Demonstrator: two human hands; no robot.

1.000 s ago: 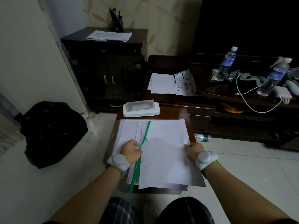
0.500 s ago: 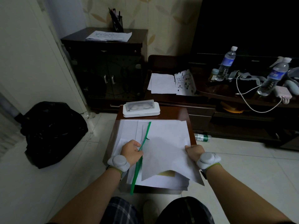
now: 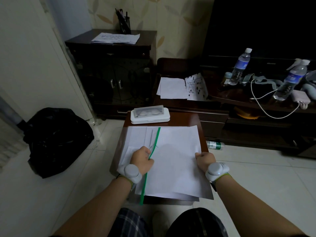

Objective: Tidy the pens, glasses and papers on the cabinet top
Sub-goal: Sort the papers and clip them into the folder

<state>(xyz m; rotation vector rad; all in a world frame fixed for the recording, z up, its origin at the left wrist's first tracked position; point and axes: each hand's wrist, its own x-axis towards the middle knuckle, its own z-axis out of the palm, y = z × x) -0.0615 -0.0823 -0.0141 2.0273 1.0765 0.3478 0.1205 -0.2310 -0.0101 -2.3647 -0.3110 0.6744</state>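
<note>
Left hand (image 3: 142, 159) has a curled grip on the green-edged clear plastic folder (image 3: 150, 161); right hand (image 3: 205, 159) pinches the right edge of the white paper sheets (image 3: 174, 159), lying flat on the small brown wooden tabletop (image 3: 184, 119).

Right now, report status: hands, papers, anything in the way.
Left hand grips the green-edged folder. Right hand grips the top sheet by its right edge. Sheet lies over the stack. Glasses case sits beyond the papers, clear of them.

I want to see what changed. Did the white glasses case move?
No. The white glasses case sits at the far edge of the small brown table, same as before. Only the top paper shifted.
</note>
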